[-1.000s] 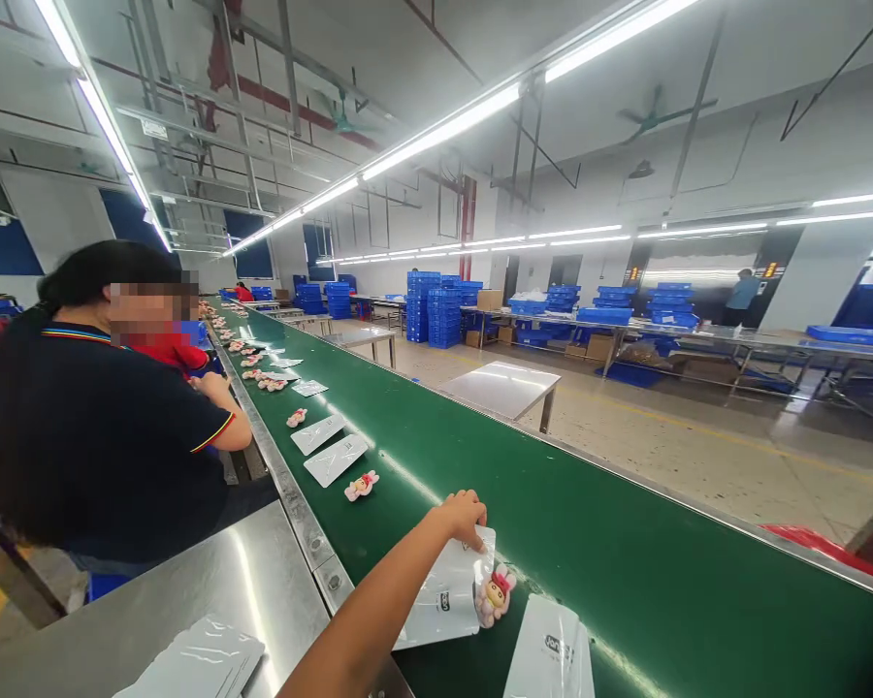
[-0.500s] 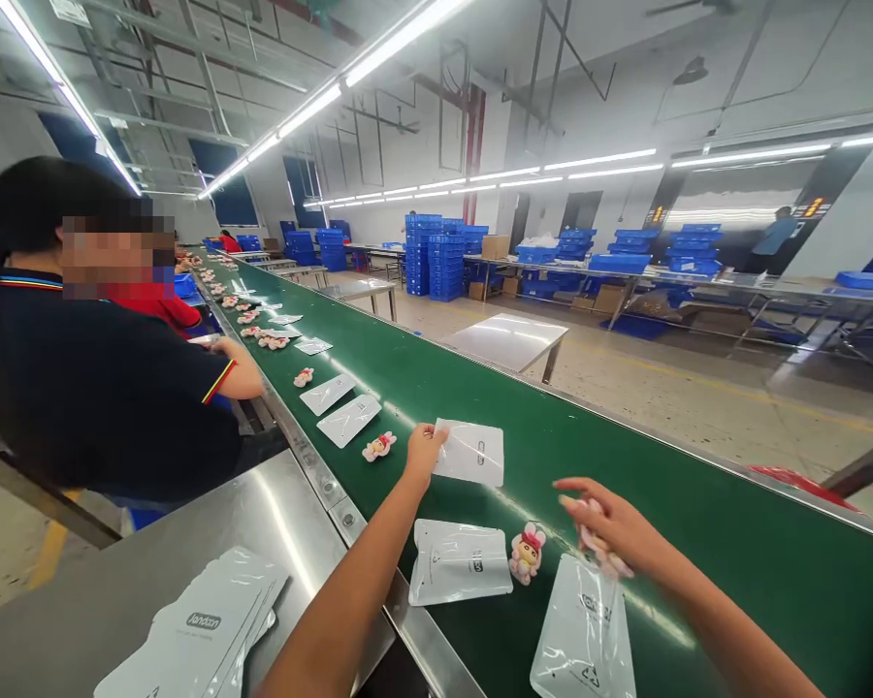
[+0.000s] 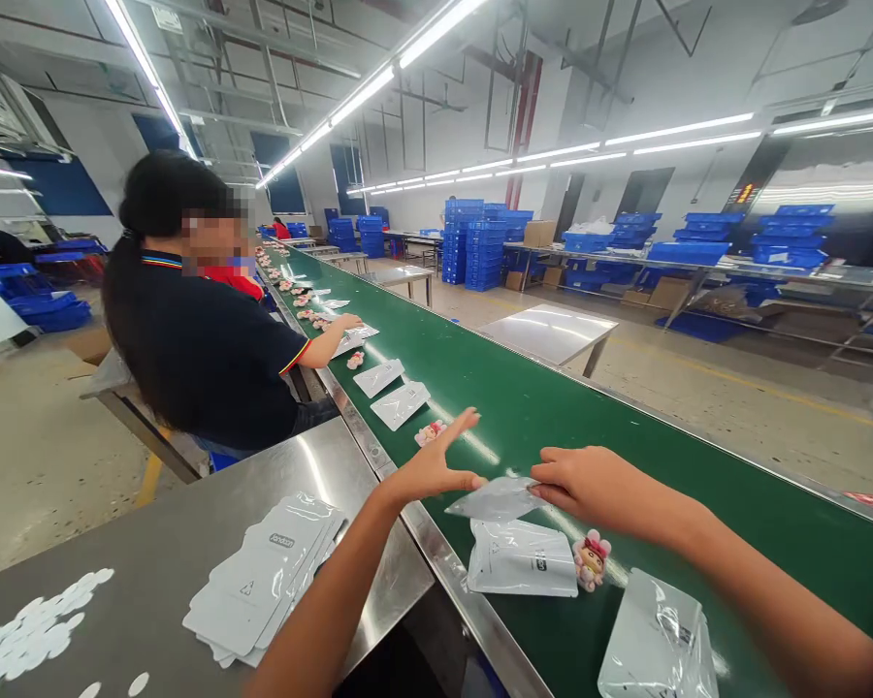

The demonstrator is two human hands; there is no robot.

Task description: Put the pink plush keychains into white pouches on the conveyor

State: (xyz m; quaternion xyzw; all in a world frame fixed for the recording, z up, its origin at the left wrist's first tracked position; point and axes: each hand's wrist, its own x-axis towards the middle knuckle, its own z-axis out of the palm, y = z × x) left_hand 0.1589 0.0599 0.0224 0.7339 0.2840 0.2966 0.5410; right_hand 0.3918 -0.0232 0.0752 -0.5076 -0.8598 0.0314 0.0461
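Both hands are above the green belt (image 3: 626,407), meeting on one clear plastic pouch (image 3: 496,499). The right hand (image 3: 597,487) pinches the pouch's near corner with curled fingers; the left hand (image 3: 433,465) has its thumb at the other end, index finger stretched out straight. Whether that left thumb really grips or only touches is hard to tell. The pouch is glossy, thin and crumpled, lifted just off the belt.

Right under it lies a second flat pouch (image 3: 522,559), and touching that is a small plush doll (image 3: 591,560) with a red cap. A third pouch (image 3: 655,645) is cut off by the bottom edge. On the steel table (image 3: 152,562) sits a fanned stack of pouches (image 3: 262,586). A co-worker (image 3: 196,339) in a dark shirt sits further along, one hand on the belt.
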